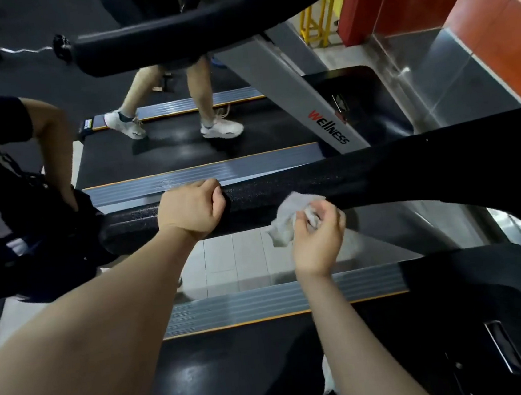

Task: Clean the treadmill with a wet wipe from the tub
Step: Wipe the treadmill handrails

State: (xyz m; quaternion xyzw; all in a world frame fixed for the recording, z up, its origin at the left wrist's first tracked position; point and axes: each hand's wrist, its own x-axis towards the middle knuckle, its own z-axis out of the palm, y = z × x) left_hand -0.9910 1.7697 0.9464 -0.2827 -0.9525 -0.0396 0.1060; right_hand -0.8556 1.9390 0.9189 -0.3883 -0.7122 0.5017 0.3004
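Side rail (264, 303): lying nearest, at about 6 o'clock, a ribbed grey strip with an orange edge, its long axis running from 9 toward 3 o'clock.
Right hand (318, 239): its grip is pinching a crumpled white wet wipe (283, 224) between thumb and curled fingers, holding it against the lower side of the handrail, just right of centre.
Left hand (191, 209): its grip is wrapping over the handrail, fingers curled round the bar, at about 10 o'clock from the wipe.
Handrail (252, 195): a thick, round black bar with a pebbled, foam-like skin, lying nearly level, its long axis running from 9 to 3 o'clock and widening at the right.
Second treadmill (183, 147): standing farther off at 12 o'clock, a person in white shoes (221, 127) is stepping on its dark belt; its grey upright (290, 97) is slanting, lettered "wellness".
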